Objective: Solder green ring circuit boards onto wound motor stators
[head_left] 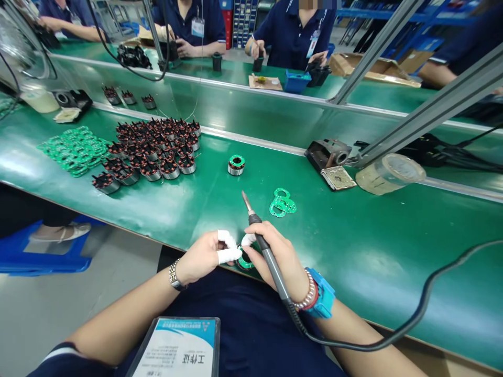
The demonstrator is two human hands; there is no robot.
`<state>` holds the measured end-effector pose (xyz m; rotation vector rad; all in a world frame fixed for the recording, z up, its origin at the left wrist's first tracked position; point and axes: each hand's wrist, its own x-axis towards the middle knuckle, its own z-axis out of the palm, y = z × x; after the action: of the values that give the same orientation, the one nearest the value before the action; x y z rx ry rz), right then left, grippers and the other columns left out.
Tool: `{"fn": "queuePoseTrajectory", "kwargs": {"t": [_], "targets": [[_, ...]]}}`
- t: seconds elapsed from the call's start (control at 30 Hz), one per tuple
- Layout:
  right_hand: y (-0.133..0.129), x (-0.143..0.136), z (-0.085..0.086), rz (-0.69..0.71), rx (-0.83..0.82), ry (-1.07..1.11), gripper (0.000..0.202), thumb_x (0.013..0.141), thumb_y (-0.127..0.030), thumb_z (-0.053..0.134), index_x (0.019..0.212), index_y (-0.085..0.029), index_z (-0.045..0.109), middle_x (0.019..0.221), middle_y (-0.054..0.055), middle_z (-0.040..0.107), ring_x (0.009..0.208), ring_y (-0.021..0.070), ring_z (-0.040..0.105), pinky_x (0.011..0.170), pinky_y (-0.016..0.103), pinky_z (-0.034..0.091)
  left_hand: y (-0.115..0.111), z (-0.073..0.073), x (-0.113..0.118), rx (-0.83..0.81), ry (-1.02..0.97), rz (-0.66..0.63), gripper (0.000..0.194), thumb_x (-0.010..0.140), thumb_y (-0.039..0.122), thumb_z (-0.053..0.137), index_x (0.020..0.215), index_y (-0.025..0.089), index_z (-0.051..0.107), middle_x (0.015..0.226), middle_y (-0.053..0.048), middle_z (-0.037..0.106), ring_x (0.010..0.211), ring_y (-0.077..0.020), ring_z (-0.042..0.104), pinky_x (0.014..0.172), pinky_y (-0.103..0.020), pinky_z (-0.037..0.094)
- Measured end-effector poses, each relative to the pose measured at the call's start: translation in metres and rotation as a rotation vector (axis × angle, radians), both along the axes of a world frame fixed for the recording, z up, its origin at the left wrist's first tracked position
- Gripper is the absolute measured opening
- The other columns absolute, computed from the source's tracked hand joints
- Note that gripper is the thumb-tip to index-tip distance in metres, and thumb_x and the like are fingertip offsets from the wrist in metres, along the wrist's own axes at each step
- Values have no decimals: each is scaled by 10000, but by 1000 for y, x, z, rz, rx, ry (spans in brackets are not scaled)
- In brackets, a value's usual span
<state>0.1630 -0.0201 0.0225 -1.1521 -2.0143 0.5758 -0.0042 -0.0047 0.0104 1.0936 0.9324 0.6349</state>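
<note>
My right hand point(277, 251) holds a soldering iron point(271, 262), its tip pointing up and away from me. The thumb and index finger of that hand also reach the green ring-shaped circuit board point(246, 263) at the table's front edge. My left hand point(206, 254), with white finger covers, pinches the left side of this board. What lies under the board is mostly hidden by my fingers. Farther back, a motor stator point(236, 166) stands upright with a green board on top. A few loose ring boards point(282, 203) lie to the right of it.
Many copper-wound stators point(151, 149) stand grouped at left, beside a pile of green boards point(74, 149). At right are a soldering iron stand point(329, 157), a sponge point(338, 178) and a plastic tub point(389, 174). The iron's cable point(420, 309) crosses my right forearm. Co-workers sit across the bench.
</note>
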Motion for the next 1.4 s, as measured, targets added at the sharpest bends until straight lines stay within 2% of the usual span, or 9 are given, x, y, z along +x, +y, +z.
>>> {"fn": "queuePoseTrajectory", "kwargs": {"t": [0.27,0.47,0.67,0.8,0.97,1.13,1.4], "targets": [[-4,-7,0,-87,-91,26,291,746,-107,478,1014,-213,444,773,-2,496,636,117,508,571,222,425,-2,-1,-3,47,-18,-10,126,706,235,615,684,141,533,650,22,531,615,-102,528,637,-244,435],[-7,-15,-2,-146,83,-59,237,749,-106,467,973,-184,470,733,28,492,734,182,503,638,305,437,-1,-1,-2,58,2,-12,159,730,263,579,654,148,501,649,23,509,597,-98,515,608,-234,427],[-16,2,9,-204,85,14,211,766,-142,544,963,-194,493,736,14,515,667,149,528,615,280,462,0,-1,-1,63,60,-35,103,724,225,553,668,145,521,629,23,519,583,-104,537,607,-238,430],[-24,16,19,-134,132,36,174,790,-89,511,914,-207,540,692,6,542,618,130,535,561,250,462,0,-1,-2,47,74,-19,71,708,209,542,674,148,527,630,19,544,586,-113,558,608,-244,436],[-30,33,29,0,250,-24,280,799,-156,530,1076,-190,543,664,25,551,677,169,539,570,287,471,-1,-2,-2,31,72,8,64,688,192,536,644,153,510,599,29,532,579,-111,568,604,-237,434],[-31,37,32,65,169,30,275,730,-62,515,959,-187,601,610,18,523,617,151,493,526,277,451,-2,-2,-1,39,93,33,68,682,179,530,628,158,494,570,35,531,562,-110,568,590,-233,431],[-29,31,28,83,122,68,254,712,-39,511,904,-164,623,555,16,509,579,147,469,502,276,430,-2,-1,-1,51,113,34,61,682,184,518,631,160,496,559,26,553,562,-116,573,591,-240,438]]}}
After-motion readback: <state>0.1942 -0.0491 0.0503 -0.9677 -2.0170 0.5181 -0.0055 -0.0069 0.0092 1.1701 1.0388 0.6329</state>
